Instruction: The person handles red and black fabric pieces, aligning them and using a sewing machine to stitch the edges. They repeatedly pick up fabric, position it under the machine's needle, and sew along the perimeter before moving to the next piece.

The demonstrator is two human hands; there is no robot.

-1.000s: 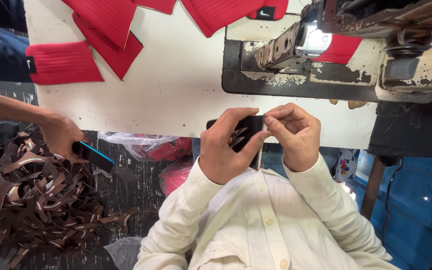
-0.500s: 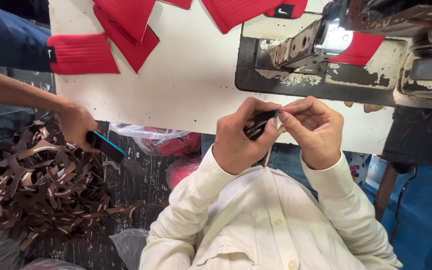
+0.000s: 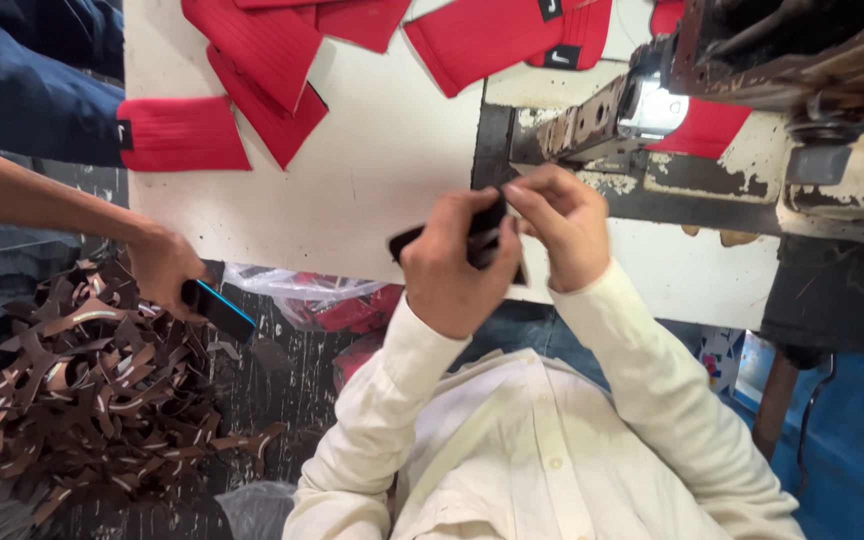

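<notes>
Pinching a small flat black piece of material [image 3: 482, 238] between both hands at the white worktable's [image 3: 392, 170] near edge.

Left hand [image 3: 457, 270] curls closed around it, knuckles up; right hand [image 3: 562, 225] nips its end with bent fingertips. Seven red ribbed fabric pieces [image 3: 184, 134] show on the table.

Ribbed red cloth pieces [image 3: 184, 134] lie on the smooth, matt white worktop [image 3: 382, 180]; the metal sewing machine [image 3: 752, 150] looks chipped and rough.
</notes>
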